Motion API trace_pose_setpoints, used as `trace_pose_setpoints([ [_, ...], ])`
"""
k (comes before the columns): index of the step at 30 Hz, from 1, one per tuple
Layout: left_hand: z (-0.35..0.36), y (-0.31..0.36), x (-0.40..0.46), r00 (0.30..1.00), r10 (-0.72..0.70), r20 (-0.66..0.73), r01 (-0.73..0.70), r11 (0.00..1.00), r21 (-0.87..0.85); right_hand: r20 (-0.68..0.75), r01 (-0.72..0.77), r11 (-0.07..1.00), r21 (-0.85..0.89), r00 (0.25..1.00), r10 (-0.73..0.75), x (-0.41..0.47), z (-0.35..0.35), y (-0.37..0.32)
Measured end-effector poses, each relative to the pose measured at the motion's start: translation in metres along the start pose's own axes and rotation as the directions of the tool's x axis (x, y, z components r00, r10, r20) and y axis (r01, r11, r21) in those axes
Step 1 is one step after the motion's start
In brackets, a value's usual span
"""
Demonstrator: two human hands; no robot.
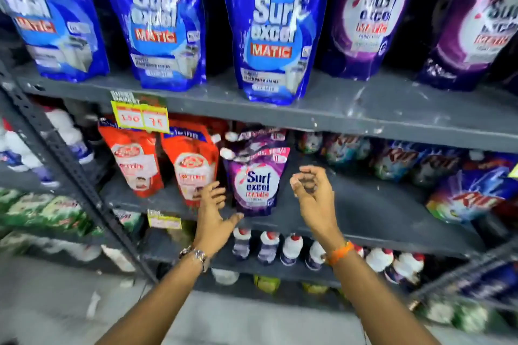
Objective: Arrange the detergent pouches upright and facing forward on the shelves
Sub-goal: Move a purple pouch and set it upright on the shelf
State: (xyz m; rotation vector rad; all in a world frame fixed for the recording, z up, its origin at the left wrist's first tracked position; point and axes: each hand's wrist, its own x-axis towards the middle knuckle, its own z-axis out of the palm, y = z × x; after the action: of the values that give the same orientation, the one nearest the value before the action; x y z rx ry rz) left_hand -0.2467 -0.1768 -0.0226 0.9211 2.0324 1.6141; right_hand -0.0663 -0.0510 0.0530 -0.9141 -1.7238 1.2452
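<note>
Nothing is gripped by either hand. The left hand (214,206) is held with fingers spread and palm turned toward a small purple Surf Excel pouch (255,183), its thumb close to the pouch's lower left corner; whether contact is made cannot be told. The right hand (313,190) is raised just right of the same pouch, fingers loosely curled and parted, clear of it. The pouch is stood upright, label forward, on the middle shelf (364,204), with another purple pouch seen behind it. Two red pouches (165,162) are placed to its left, and multicoloured Rin pouches (471,193) well to the right. On the upper shelf (392,109), blue pouches (269,28) and large purple pouches (372,14) are lined upright.
</note>
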Motion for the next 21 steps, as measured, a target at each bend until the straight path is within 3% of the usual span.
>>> trace_pose_setpoints([
  [5, 0.020, -0.033, 0.018, 0.988, -0.104, 0.116, 0.077, 0.973, 0.219, 0.177, -0.143, 0.986, -0.086, 0.972, 0.157, 0.034, 0.017, 0.049],
  [8, 0.030, -0.040, 0.036, 0.987, -0.068, 0.146, 0.033, 0.973, 0.227, 0.255, -0.129, 0.991, -0.045, 0.957, 0.136, 0.051, 0.028, 0.056],
  [11, 0.038, -0.040, 0.042, 0.989, -0.105, 0.103, 0.080, 0.972, 0.221, 0.289, -0.103, 0.994, 0.019, 0.953, 0.094, 0.058, 0.034, 0.060],
  [16, 0.046, -0.036, 0.038, 0.998, -0.059, 0.013, 0.055, 0.976, 0.211, 0.211, -0.081, 0.992, 0.094, 0.976, 0.060, 0.055, 0.037, 0.067],
  [21, 0.041, -0.029, 0.020, 0.999, -0.021, 0.050, 0.010, 0.977, 0.212, 0.105, -0.055, 0.998, 0.016, 0.993, 0.053, 0.034, 0.033, 0.062],
])
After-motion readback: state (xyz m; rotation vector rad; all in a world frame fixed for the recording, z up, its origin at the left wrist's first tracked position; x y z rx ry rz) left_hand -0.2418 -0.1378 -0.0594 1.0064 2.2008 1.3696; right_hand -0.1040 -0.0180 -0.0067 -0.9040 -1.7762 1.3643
